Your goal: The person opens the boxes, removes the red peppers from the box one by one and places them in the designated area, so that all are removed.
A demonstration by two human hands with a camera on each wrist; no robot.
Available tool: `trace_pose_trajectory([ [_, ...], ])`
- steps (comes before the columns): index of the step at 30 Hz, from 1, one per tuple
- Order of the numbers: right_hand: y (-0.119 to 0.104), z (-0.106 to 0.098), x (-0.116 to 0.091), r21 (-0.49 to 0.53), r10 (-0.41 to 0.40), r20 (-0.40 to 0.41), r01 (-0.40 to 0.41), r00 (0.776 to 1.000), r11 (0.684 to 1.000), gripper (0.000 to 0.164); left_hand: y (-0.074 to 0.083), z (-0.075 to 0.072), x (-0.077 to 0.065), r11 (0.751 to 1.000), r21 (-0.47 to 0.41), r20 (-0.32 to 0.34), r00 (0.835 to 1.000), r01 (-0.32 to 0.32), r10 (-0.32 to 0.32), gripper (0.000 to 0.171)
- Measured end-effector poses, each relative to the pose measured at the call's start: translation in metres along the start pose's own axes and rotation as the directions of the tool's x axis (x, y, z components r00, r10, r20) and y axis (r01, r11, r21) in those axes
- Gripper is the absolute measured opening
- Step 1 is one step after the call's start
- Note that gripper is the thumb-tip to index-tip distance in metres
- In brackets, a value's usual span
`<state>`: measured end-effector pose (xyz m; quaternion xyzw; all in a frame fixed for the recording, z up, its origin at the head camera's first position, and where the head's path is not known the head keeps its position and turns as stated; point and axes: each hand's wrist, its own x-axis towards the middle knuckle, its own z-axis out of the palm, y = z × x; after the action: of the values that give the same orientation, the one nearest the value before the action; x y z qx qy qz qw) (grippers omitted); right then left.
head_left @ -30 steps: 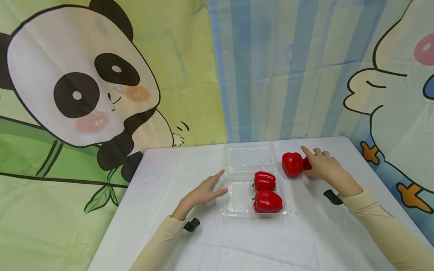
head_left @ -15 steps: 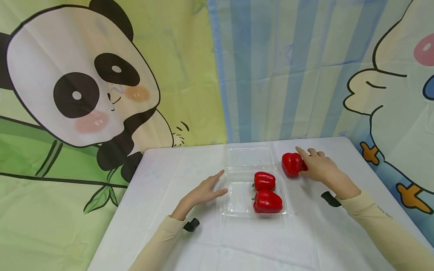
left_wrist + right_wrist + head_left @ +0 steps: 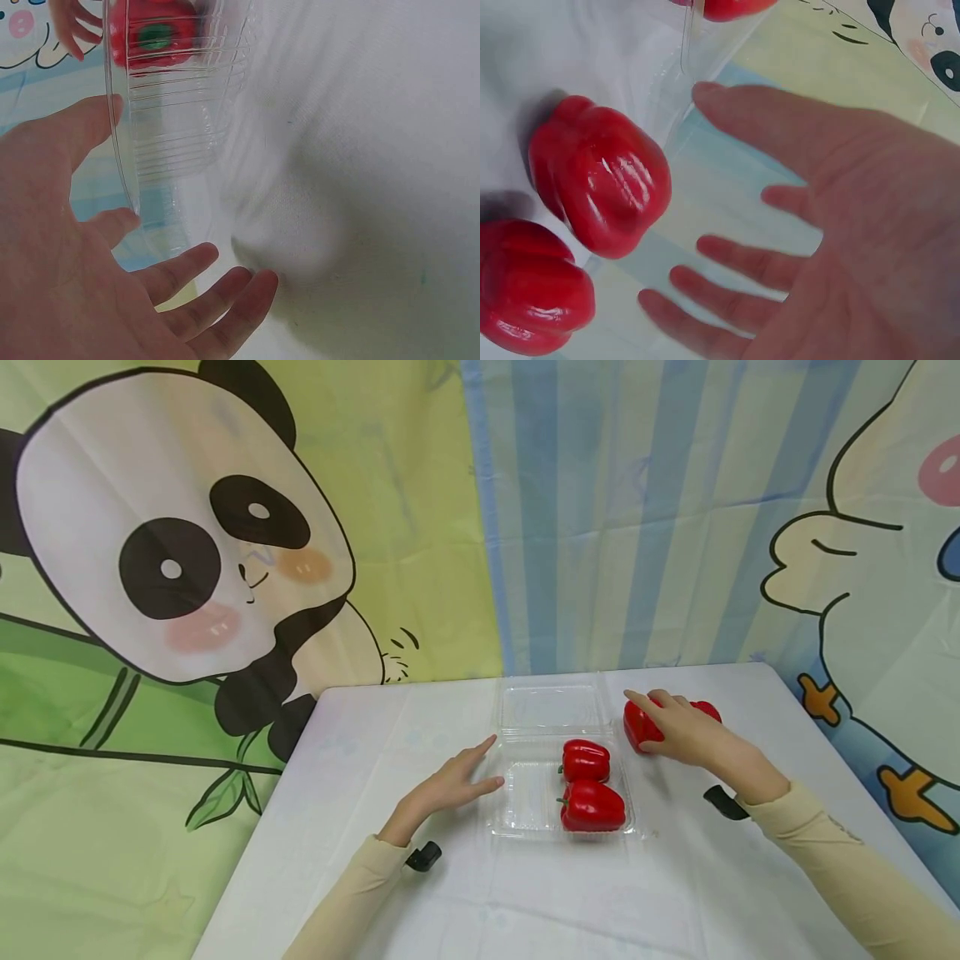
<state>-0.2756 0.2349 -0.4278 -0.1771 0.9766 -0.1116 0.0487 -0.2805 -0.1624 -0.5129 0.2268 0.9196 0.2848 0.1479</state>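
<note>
A clear plastic clamshell box [image 3: 528,797] sits mid-table with its lid [image 3: 551,706] folded back. Two red bell peppers lie in its right half, a smaller one [image 3: 586,761] behind a larger one [image 3: 592,807]. My left hand [image 3: 447,783] is at the box's left side, fingers extended; two fingertips seem to meet the rim [image 3: 120,161] in the left wrist view. To the right of the box, my right hand [image 3: 686,731] hovers over a loose pepper [image 3: 637,725], partly covering it. The right wrist view shows its fingers spread, apart from that pepper [image 3: 604,180] and another [image 3: 532,289].
The second loose pepper [image 3: 707,708] lies behind the right hand. A white cloth [image 3: 540,902] covers the table. Printed curtains with a panda [image 3: 187,527] stand along the back and sides. Black wrist cameras [image 3: 424,857] hang under both wrists.
My right hand has moved left, from the farther loose pepper to above the one nearer the box, uncovering part of the farther one. My left hand stays in place.
</note>
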Motion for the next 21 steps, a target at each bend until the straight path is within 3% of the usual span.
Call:
trace_pose_trajectory([
  [7, -0.005, 0.004, 0.003, 0.006, -0.142, 0.011, 0.142, 0.99, 0.99, 0.089, 0.001, 0.0, 0.0, 1.0, 0.008, 0.0, 1.0, -0.011, 0.011, 0.085],
  [14, -0.013, 0.011, 0.007, -0.032, -0.327, 0.032, 0.328, 0.945, 0.944, 0.085, -0.001, 0.001, 0.0, 1.0, 0.005, -0.006, 1.0, -0.012, 0.012, 0.084],
  [21, -0.026, 0.017, 0.011, -0.026, -0.373, 0.129, 0.379, 0.919, 0.925, 0.094, -0.003, 0.001, 0.001, 1.0, 0.003, -0.004, 1.0, -0.002, 0.002, 0.084],
])
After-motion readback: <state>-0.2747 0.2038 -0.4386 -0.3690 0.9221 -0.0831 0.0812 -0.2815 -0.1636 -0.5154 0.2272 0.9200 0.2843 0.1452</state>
